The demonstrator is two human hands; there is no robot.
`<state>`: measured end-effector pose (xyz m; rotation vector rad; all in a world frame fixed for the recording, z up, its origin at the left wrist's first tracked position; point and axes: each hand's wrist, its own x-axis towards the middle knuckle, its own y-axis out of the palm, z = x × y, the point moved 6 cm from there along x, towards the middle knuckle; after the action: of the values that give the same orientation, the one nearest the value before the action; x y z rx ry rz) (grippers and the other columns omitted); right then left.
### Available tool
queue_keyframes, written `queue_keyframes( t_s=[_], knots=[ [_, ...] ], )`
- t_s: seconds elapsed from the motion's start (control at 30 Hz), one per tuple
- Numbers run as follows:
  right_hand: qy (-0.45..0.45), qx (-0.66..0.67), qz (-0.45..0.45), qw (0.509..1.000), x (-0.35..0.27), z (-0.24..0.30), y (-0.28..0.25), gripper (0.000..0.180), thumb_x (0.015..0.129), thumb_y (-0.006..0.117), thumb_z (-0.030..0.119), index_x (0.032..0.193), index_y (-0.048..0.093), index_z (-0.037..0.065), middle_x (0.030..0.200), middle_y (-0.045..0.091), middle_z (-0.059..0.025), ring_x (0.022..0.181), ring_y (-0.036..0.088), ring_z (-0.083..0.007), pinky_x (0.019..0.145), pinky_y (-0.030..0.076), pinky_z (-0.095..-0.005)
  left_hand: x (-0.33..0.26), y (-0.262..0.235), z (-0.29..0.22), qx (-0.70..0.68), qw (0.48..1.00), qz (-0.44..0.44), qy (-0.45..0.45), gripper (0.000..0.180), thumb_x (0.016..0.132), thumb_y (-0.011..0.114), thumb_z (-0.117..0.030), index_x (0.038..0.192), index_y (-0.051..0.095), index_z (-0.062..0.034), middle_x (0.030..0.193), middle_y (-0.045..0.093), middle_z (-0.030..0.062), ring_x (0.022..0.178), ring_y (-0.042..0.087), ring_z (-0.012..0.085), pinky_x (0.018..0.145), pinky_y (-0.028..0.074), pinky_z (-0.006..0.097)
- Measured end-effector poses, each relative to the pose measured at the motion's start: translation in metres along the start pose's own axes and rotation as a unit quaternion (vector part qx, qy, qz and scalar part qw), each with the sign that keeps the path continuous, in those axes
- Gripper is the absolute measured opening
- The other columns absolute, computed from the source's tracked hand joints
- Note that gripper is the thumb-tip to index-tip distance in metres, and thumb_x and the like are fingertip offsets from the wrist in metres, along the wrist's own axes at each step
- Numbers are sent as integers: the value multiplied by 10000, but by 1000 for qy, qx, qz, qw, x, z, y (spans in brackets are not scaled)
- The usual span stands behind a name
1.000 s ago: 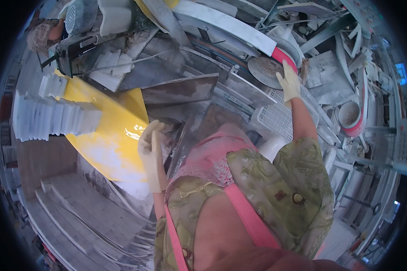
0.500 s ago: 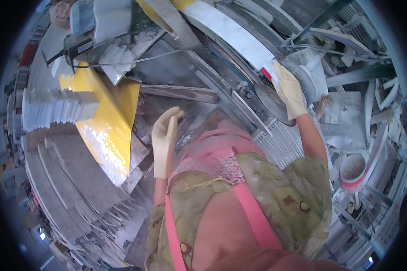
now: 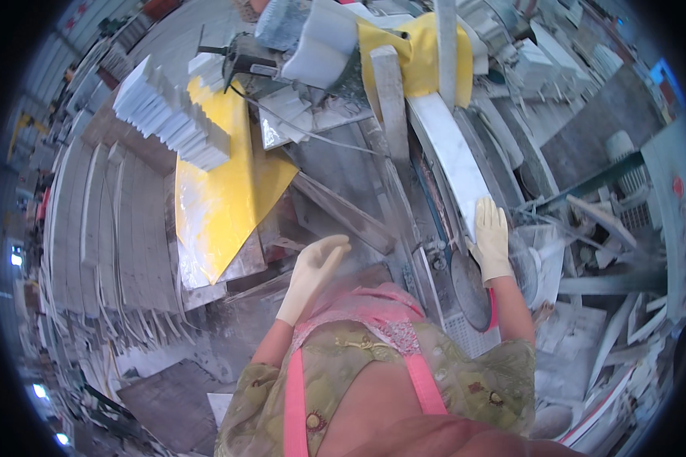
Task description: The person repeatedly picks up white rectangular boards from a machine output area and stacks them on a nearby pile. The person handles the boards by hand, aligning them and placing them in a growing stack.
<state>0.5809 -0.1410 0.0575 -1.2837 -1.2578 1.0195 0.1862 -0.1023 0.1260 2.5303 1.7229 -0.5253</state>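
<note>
Marble strip (image 3: 459, 164), long, white and gently curved, runs from the top of the view down toward the person and ends under the right hand (image 3: 492, 240). That hand wears a pale rubber glove, and its fingers (image 3: 489, 215) lie flat and close together on the near end of the strip, pressing on it rather than gripping it. Just below the hand sits a round saw blade (image 3: 469, 286), dark grey, with a red guard edge at its lower right. The left hand (image 3: 311, 274), gloved the same way, hangs in the air with its fingers (image 3: 329, 247) loosely spread and slightly curled, holding nothing; it hovers over the grey, dusty table (image 3: 343, 164) and a narrow stone bar (image 3: 343, 213) that lies slanted just beyond it. Farther left a yellow sheet (image 3: 217, 206) covers part of the table, and a stack of white stone tiles (image 3: 171, 114) stands on its far end. A yellow cloth (image 3: 419, 57) is draped over the machine at the top, beside a second upright stone bar (image 3: 392, 103). Rows of grey slabs (image 3: 95, 228) lean on edge at the far left. The person wears a pink apron (image 3: 381, 335) over an olive patterned shirt.
</note>
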Motion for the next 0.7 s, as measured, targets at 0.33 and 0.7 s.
queue_keyframes(
  t_s=[0.33,0.7],
  knots=[
    [52,105,40,992,14,-20,-32,606,889,717,349,1386,528,58,1259,640,-239,1144,616,-418,952,508,-479,-27,-43,23,-39,998,-48,15,377,1022,605,-210,1311,632,30,1218,725,136,1149,670,193,991,499,327],
    [-9,631,122,766,82,246,-94,519,969,648,472,1215,683,16,959,688,-37,816,628,-108,686,493,-302,-37,-181,82,73,992,-102,20,396,1009,627,-249,1305,630,14,1172,728,104,1051,666,134,899,511,277]
  ],
)
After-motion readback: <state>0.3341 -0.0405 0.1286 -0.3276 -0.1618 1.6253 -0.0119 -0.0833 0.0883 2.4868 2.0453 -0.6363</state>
